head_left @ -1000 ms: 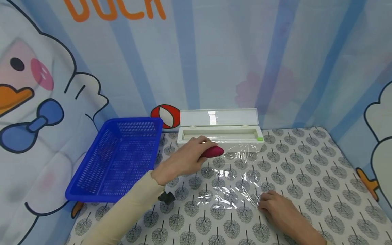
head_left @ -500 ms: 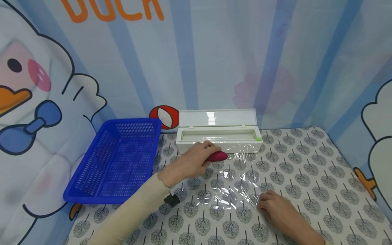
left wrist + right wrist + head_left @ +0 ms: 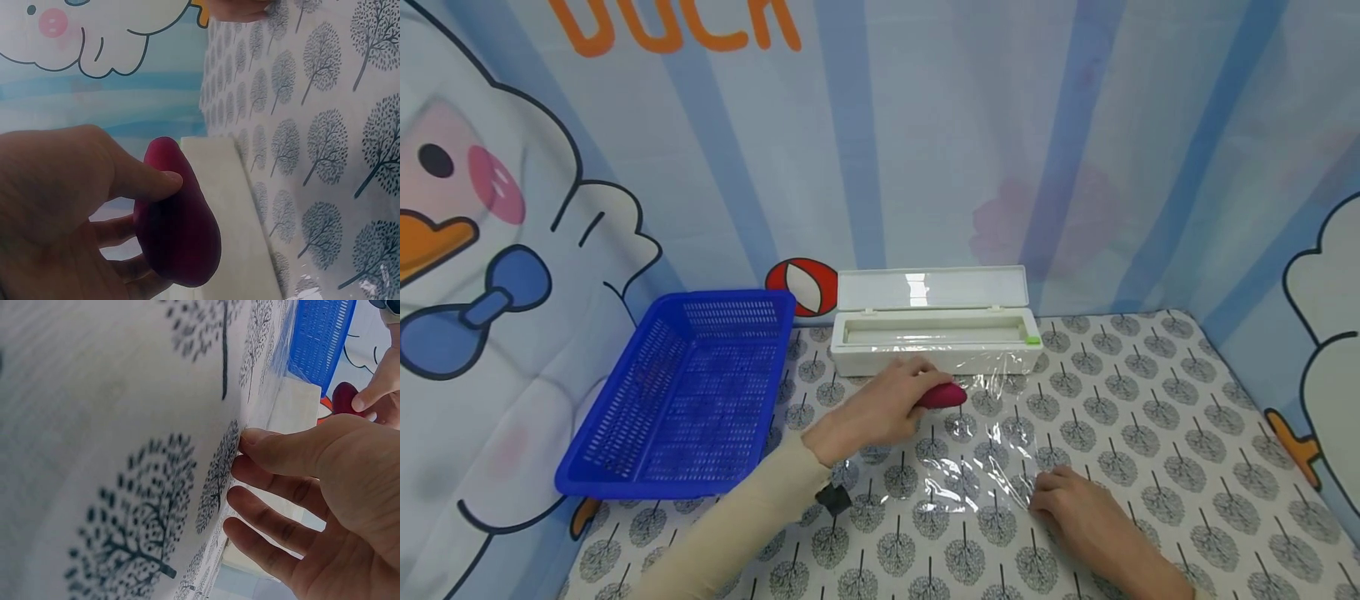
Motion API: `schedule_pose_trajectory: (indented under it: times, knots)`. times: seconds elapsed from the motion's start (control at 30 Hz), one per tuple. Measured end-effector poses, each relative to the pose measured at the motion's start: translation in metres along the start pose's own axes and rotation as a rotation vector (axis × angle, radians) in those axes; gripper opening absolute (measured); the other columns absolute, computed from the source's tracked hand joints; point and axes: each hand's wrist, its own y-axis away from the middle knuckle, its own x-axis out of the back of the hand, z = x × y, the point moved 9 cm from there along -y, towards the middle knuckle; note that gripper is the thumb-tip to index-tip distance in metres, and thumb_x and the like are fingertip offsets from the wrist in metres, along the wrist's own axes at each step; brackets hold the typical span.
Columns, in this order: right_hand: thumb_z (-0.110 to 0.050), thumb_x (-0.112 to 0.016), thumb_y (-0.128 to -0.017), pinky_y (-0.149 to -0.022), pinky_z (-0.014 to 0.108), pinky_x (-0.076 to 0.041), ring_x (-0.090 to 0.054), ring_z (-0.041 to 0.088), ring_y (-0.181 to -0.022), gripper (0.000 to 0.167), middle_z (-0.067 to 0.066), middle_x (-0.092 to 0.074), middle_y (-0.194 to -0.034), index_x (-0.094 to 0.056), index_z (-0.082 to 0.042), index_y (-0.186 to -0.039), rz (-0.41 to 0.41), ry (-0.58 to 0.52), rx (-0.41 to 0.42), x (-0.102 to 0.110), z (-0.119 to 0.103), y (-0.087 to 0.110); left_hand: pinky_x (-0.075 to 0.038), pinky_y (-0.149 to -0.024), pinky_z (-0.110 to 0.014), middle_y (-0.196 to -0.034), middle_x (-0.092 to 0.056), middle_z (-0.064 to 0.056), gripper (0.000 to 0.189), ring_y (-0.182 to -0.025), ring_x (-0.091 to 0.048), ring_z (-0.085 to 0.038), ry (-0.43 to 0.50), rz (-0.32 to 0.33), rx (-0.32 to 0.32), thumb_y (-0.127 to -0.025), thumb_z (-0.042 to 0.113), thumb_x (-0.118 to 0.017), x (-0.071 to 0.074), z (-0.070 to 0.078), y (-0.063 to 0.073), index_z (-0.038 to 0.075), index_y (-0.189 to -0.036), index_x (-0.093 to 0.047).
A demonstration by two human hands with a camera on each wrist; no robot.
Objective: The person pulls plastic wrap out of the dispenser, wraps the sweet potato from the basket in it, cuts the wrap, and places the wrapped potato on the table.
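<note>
In the head view my left hand (image 3: 887, 402) holds a dark magenta, smooth oblong thing (image 3: 943, 395), like a sweet potato, over the wrap. In the left wrist view the magenta thing (image 3: 178, 219) narrows at one end, with thumb and fingers around it. Clear plastic wrap (image 3: 958, 467) runs from the front of a white wrap dispenser (image 3: 936, 360) across the cloth. Its near right corner is between the thumb and fingertips of my right hand (image 3: 1086, 512), low at the table; the right wrist view shows this hand (image 3: 300, 481) with thumb and forefinger together.
The dispenser's lid (image 3: 880, 289) stands raised against the back curtain; a green slider (image 3: 1033, 340) is at its right end. A blue plastic basket (image 3: 778, 375) stands on the left. The table has a tree-print cloth (image 3: 1180, 475).
My left hand has moved right and toward me with the magenta thing, from close to the dispenser to over the wrap. My right hand stays at the wrap's corner.
</note>
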Motion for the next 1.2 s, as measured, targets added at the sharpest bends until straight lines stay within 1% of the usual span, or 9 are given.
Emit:
schedule_pose_trajectory:
  times: [0.13, 0.27, 0.4, 0.57, 0.8, 0.93, 1.07, 1.2]
  knots:
    - [-0.002, -0.089, -0.076, -0.072, 0.031, -0.060, -0.061, 0.010, -0.084, 0.025, -0.014, -0.071, -0.087, -0.078, -0.025, -0.077, 0.005, 0.010, 0.002, 0.001, -0.001, 0.000, -0.055, -0.108, -0.042, -0.149, -0.059, -0.006, 0.058, -0.131, -0.057, -0.028, 0.023, -0.012, 0.003, -0.100, 0.004, -0.068, -0.009, 0.000, -0.001, 0.018, -0.155, -0.056]
    - [-0.002, -0.089, -0.076, -0.073, 0.031, -0.060, -0.061, 0.010, -0.084, 0.024, -0.013, -0.071, -0.087, -0.078, -0.024, -0.077, 0.002, 0.018, -0.010, 0.000, 0.000, 0.000, -0.056, -0.107, -0.043, -0.152, -0.057, -0.005, 0.060, -0.132, -0.057, -0.027, 0.031, -0.019, 0.021, -0.101, 0.006, -0.068, -0.016, -0.002, -0.001, 0.022, -0.157, -0.054]
    - [-0.001, -0.088, -0.077, -0.074, 0.031, -0.060, -0.061, 0.010, -0.085, 0.023, -0.013, -0.071, -0.087, -0.079, -0.023, -0.078, -0.006, 0.019, -0.018, 0.000, 0.001, 0.000, -0.053, -0.111, -0.044, -0.154, -0.056, -0.003, 0.064, -0.135, -0.056, -0.026, 0.021, -0.031, 0.035, -0.100, 0.006, -0.069, -0.024, -0.004, -0.001, 0.025, -0.159, -0.051]
    - [-0.002, -0.089, -0.077, -0.075, 0.032, -0.060, -0.061, 0.010, -0.086, 0.023, -0.013, -0.071, -0.088, -0.079, -0.023, -0.079, -0.019, 0.018, -0.022, -0.001, 0.001, 0.000, -0.049, -0.118, -0.044, -0.153, -0.057, -0.002, 0.064, -0.137, -0.056, -0.026, -0.007, -0.052, 0.035, -0.101, 0.008, -0.070, -0.035, -0.005, -0.001, 0.024, -0.159, -0.051]
    - [-0.001, -0.089, -0.074, -0.073, 0.032, -0.060, -0.061, 0.011, -0.084, 0.026, -0.013, -0.071, -0.087, -0.078, -0.024, -0.078, -0.006, 0.008, 0.004, 0.001, -0.001, 0.000, -0.049, -0.118, -0.045, -0.151, -0.060, -0.005, 0.062, -0.135, -0.058, -0.028, -0.042, -0.049, 0.012, -0.097, 0.006, -0.072, -0.045, -0.004, -0.003, 0.021, -0.155, -0.055]
    - [-0.001, -0.089, -0.075, -0.074, 0.032, -0.061, -0.061, 0.011, -0.085, 0.025, -0.012, -0.071, -0.087, -0.078, -0.023, -0.078, -0.008, 0.010, -0.002, 0.002, -0.001, 0.000, -0.048, -0.118, -0.046, -0.151, -0.059, -0.004, 0.060, -0.136, -0.057, -0.027, -0.030, -0.058, 0.017, -0.098, 0.007, -0.072, -0.051, -0.006, -0.003, 0.020, -0.155, -0.056]
    - [-0.002, -0.089, -0.075, -0.074, 0.032, -0.060, -0.061, 0.010, -0.085, 0.023, -0.012, -0.071, -0.087, -0.079, -0.023, -0.079, -0.018, 0.011, -0.016, 0.002, 0.000, -0.001, -0.047, -0.119, -0.049, -0.152, -0.058, -0.004, 0.059, -0.137, -0.056, -0.028, -0.017, -0.076, 0.028, -0.100, 0.009, -0.070, -0.057, -0.008, -0.004, 0.021, -0.156, -0.055]
    - [-0.003, -0.089, -0.076, -0.074, 0.031, -0.060, -0.060, 0.009, -0.084, 0.023, -0.013, -0.071, -0.087, -0.079, -0.023, -0.079, -0.026, 0.009, -0.023, 0.001, 0.001, -0.001, -0.047, -0.118, -0.048, -0.153, -0.058, -0.003, 0.058, -0.136, -0.057, -0.028, -0.019, -0.091, 0.032, -0.102, 0.009, -0.069, -0.064, -0.012, -0.006, 0.022, -0.157, -0.054]
